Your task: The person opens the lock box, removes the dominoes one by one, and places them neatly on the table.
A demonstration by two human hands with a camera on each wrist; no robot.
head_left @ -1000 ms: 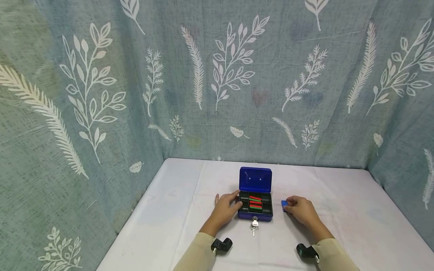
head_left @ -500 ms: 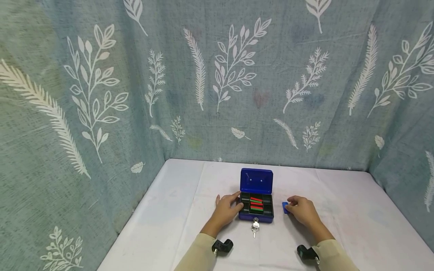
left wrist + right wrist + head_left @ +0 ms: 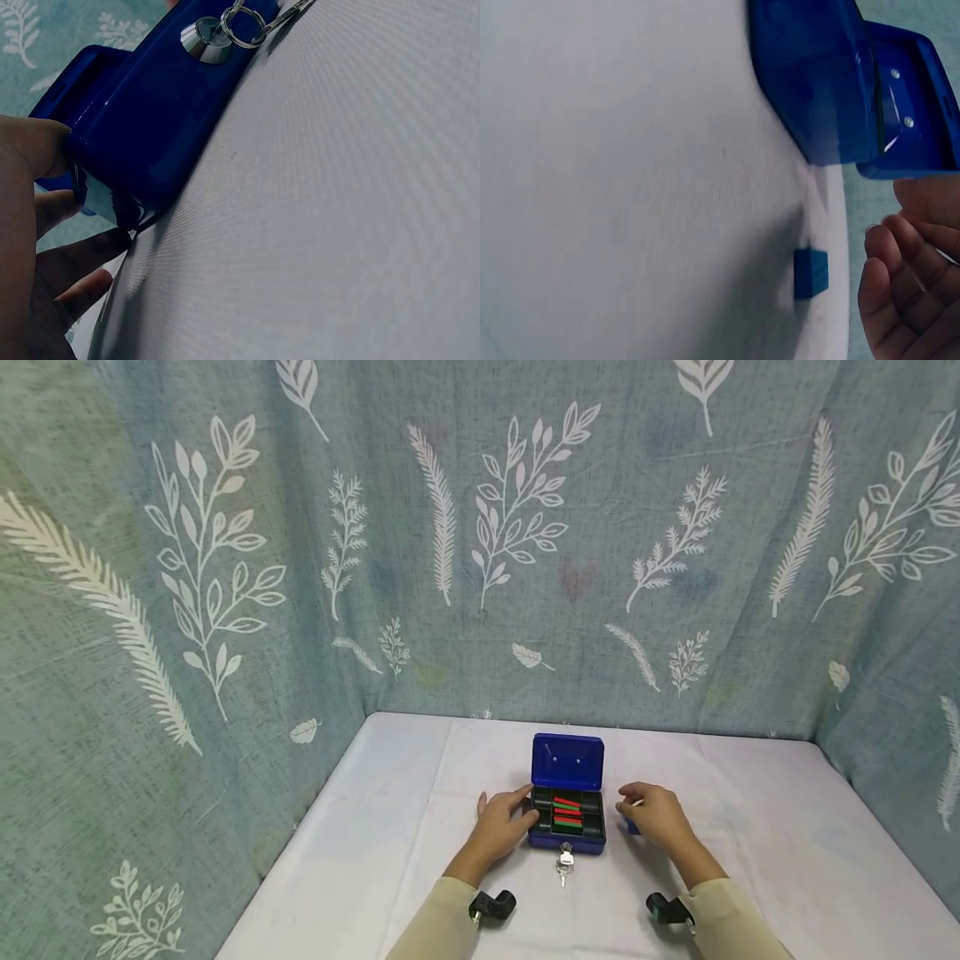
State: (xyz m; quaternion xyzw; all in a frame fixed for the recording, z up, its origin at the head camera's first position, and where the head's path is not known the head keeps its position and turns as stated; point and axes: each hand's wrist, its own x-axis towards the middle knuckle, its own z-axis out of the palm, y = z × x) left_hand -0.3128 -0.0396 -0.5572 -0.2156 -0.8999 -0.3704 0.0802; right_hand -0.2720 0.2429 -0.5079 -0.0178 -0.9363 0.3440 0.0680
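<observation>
A blue metal cash box [image 3: 566, 842] stands on the table with its lid [image 3: 567, 762] raised. Its black inner tray [image 3: 592, 823] holds several red and green sticks [image 3: 567, 812]. A key ring with keys [image 3: 564, 862] hangs from the front lock. My left hand [image 3: 500, 827] grips the box's left side, thumb at the rim and fingers along the wall. To the right of the box, my right hand [image 3: 658, 814] hovers with bent fingers; whether anything sits between its fingertips is hidden. Beneath it lies a small blue block [image 3: 811, 274], partly covered in the head view.
A white cloth covers the table [image 3: 450, 777]. Behind it and at both sides hangs a grey-green curtain [image 3: 450, 543] with white leaf prints. Each wrist wears a black camera mount [image 3: 492, 905].
My right hand has left the blue block's side and shifted left toward the cash box, now covering part of the block in the head view. The left hand stays at the box.
</observation>
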